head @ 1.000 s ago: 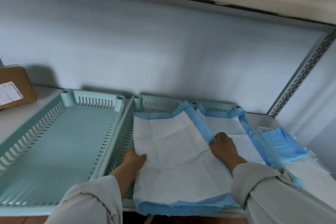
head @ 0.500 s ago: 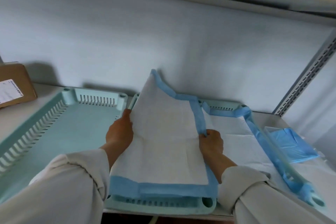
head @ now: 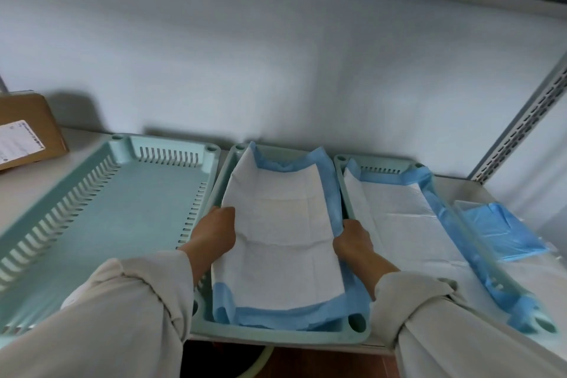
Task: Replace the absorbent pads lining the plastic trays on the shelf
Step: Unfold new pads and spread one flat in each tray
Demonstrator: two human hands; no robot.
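I am holding the absorbent pad in the middle tray with both hands. My left hand is gripping the pad's left edge by the tray's left wall, fingers curled over it. My right hand is gripping the pad's blue right border against the tray's right wall. The pad is lying white side up, its blue edges riding up the tray's far and near walls. The left tray is sitting bare beside it on the shelf. The right tray is holding its own pad, blue edge draped over its right rim. A folded blue pad is lying on the shelf to the right, and a cardboard box is standing far left.
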